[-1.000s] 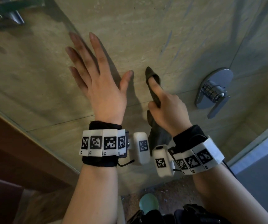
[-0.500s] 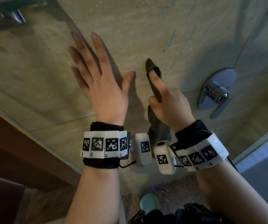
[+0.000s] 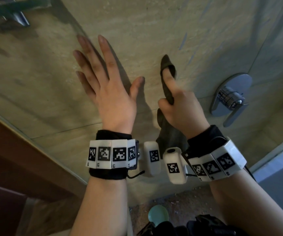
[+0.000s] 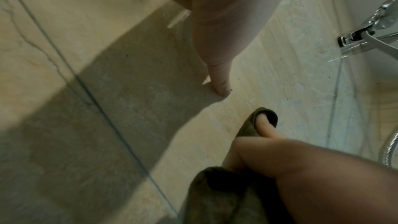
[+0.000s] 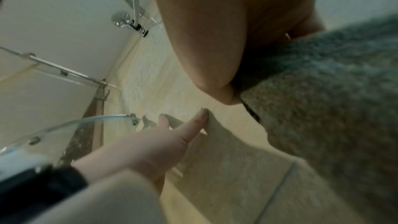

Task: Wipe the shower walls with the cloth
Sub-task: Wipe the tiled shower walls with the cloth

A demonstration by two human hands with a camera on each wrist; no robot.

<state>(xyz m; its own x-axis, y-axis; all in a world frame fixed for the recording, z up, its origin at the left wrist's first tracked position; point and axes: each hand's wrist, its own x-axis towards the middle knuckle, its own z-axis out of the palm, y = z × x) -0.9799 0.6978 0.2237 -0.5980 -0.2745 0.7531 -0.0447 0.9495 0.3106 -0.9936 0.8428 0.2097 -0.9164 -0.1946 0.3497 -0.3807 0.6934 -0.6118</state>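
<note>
My left hand (image 3: 103, 82) lies flat against the beige tiled shower wall (image 3: 154, 23), fingers straight and spread; its thumb (image 4: 219, 83) touches the tile. Just to its right, my right hand (image 3: 178, 103) grips a dark olive cloth (image 3: 167, 65), its index finger stretched out and pressing the cloth's tip to the wall. The rest of the cloth (image 4: 215, 198) hangs below the fist. In the right wrist view the cloth (image 5: 323, 91) fills the right side and the left hand (image 5: 168, 135) shows below it.
A chrome mixer handle (image 3: 231, 97) sticks out of the wall right of the cloth. A glass corner shelf (image 3: 9, 7) with a metal bracket is at the upper left; a shower hose (image 4: 389, 149) hangs at the right. A mint green object (image 3: 157, 215) lies on the speckled floor below.
Both hands have slid slightly up and right along the wall. The left hand stays flat and the right keeps its hold on the cloth.
</note>
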